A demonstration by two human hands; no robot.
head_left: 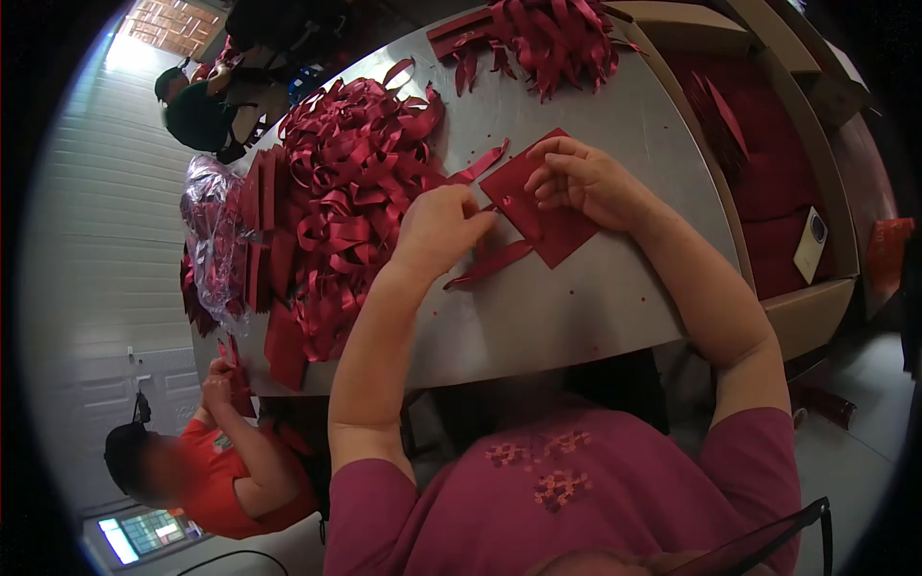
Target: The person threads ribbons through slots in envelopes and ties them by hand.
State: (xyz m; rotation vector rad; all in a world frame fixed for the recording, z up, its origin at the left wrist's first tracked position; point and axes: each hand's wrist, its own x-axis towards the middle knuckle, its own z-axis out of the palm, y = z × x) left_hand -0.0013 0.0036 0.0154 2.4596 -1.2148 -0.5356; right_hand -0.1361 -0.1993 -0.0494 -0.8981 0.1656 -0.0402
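Observation:
A flat dark-red card or envelope (567, 235) lies turned at an angle on the metal table in front of me. A red ribbon (492, 263) runs along its left side, with a loose end on the tabletop. My left hand (444, 228) is closed at the card's left edge, thumb and fingers pinched on the ribbon; the fingertips are partly hidden. Over the card's upper right part is my right hand (588, 182), its fingers bent loosely and apart, with nothing visible between them. Just left of my left hand rises a large heap of red ribbons (360, 163).
At the back, ribboned red pieces (552, 43) form another pile. A cardboard box (812, 312) on the right holds red cards and a pale phone-like object (812, 245). Plastic-wrapped red pieces (216, 240) lie far left. One person (230, 470) works at the left corner, another (202, 110) farther back.

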